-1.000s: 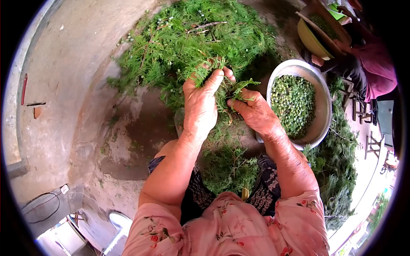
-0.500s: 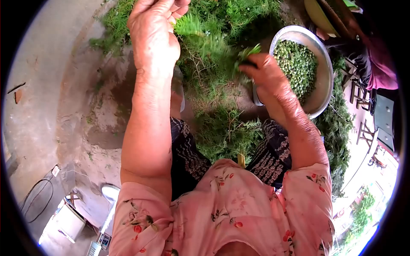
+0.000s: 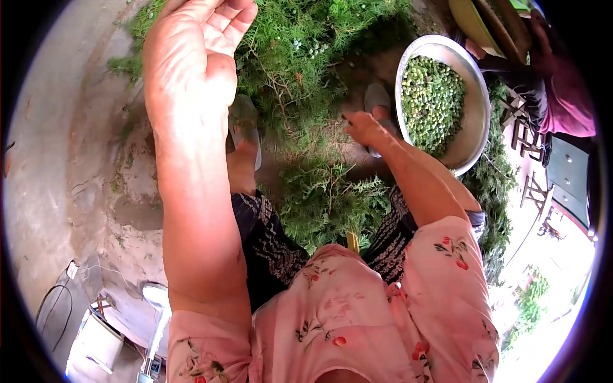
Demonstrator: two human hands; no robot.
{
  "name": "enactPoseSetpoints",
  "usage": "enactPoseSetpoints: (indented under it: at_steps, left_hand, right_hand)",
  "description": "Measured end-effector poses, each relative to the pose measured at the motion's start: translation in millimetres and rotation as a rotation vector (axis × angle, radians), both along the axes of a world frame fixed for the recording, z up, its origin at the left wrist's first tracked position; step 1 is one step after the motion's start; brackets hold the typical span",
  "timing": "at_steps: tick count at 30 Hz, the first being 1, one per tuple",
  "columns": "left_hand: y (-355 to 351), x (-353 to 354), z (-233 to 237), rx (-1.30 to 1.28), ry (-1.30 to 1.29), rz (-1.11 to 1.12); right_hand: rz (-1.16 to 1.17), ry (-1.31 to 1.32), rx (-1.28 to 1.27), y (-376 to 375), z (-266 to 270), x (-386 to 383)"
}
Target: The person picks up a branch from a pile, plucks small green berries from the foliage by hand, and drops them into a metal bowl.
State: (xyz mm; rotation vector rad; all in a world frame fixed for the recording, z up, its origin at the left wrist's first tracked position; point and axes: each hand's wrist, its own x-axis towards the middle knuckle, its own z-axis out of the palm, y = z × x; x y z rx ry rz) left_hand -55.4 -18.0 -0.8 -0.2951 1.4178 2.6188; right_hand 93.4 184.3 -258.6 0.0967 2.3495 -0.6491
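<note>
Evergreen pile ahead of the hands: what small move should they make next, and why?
Probably move the right hand forward to the pale seed cones in the evergreen pile. No sprig shows in its fingers, those cones are still on the greenery, and the metal basin beside that hand holds many similar green ones.

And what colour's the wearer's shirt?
The shirt is pink with a red floral print, clearest in the head view.

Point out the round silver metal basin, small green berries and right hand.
Round silver metal basin (image 3: 475, 127), head view: bare inner wall.
Small green berries (image 3: 431, 105), head view: middle of pile.
Right hand (image 3: 366, 128), head view: back of hand.
</note>
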Motion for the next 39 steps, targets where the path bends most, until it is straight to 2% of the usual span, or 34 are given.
enactPoseSetpoints:
  at_steps: [1, 2, 4, 5, 7, 8, 10, 11, 12, 14, 16, 18, 19, 22, 24, 26, 28, 29, 32, 33, 34, 35, 36, 38, 39]
  left_hand:
    - [1, -1, 0, -0.019, -0.001, 0.001]
    - [3, -3, -1, -0.021, -0.004, 0.003]
    - [4, -5, -1, 0.02, -0.102, 0.041]
    - [4, -8, -2, 0.012, -0.1, 0.047]
    - [3, -10, -3, 0.047, -0.168, 0.048]
    - [3, -8, -2, 0.044, -0.171, 0.047]
    - [3, -4, -1, 0.144, -0.149, -0.091]
    - [14, -4, -1, -0.01, -0.177, 0.05]
    - [10, -5, -5, -0.012, -0.18, 0.047]
    - [-6, -2, -15, 0.389, -0.132, -0.303]
    - [-6, 0, -17, 0.379, -0.131, -0.31]
    - [-4, 2, -19, 0.364, -0.123, -0.325]
    - [-6, 1, -21, 0.361, -0.125, -0.326]
    - [-16, -5, -26, 0.245, -0.184, -0.433]
    - [-9, 7, -23, 0.169, -0.206, -0.397]
    - [-1, 20, -25, 0.233, -0.139, -0.29]
    - [-4, 24, -31, 0.211, -0.16, -0.256]
    - [-6, 26, -36, 0.224, -0.13, -0.287]
    - [-2, 32, -33, 0.174, -0.138, -0.287]
    - [-1, 32, -33, 0.175, -0.149, -0.314]
    - [0, 34, -33, 0.177, -0.161, -0.341]
    - [4, 45, -34, 0.153, -0.176, -0.174]
    - [3, 48, -36, 0.152, -0.179, -0.179]
    - [2, 46, -37, 0.163, -0.169, -0.247]
    - [-2, 35, -24, -0.058, -0.181, -0.414]
  right_hand:
    - [-0.024, 0.024, 0.121, 8, -14, -7]
    - [-0.022, 0.022, 0.118, 14, -21, -14]
    - [-0.337, 0.143, 0.176, 22, -38, -25]
    - [-0.332, 0.144, 0.167, 28, -54, -33]
    - [-0.527, 0.211, 0.045, 37, -86, -40]
    - [-0.528, 0.208, 0.043, 34, -89, -43]
    - [-0.592, 0.14, 0.086, 26, -96, -51]
    - [-0.565, 0.114, 0.088, 23, -108, -50]
    - [-0.568, 0.11, 0.088, 19, -123, -45]
    - [-0.591, 0.165, -0.095, 7, -144, -34]
    - [-0.615, 0.231, -0.089, -12, -109, -33]
    - [-0.681, 0.468, 0.132, -16, -98, -37]
    - [-0.794, 0.523, 0.259, -17, -92, -44]
    - [-1.035, 0.579, 0.407, 3, -87, -61]
    - [-0.961, 0.69, 0.432, 22, -101, -69]
    - [-0.898, 0.697, 0.425, 34, -106, -80]
    - [-0.635, 0.618, 0.456, 42, -113, -93]
    - [-0.712, 0.534, 0.279, 45, -124, -97]
    - [-0.597, 0.56, 0.206, 38, -152, -96]
    - [-0.612, 0.339, 0.173, 36, -152, -97]
    - [-0.614, 0.336, 0.171, 29, -153, -94]
    - [-0.638, 0.373, 0.172, 23, -155, -90]
    - [-0.662, 0.409, 0.175, 18, -155, -86]
    - [-0.624, 0.417, 0.195, 14, -154, -78]
    - [-0.663, 0.46, 0.156, 13, -156, -74]
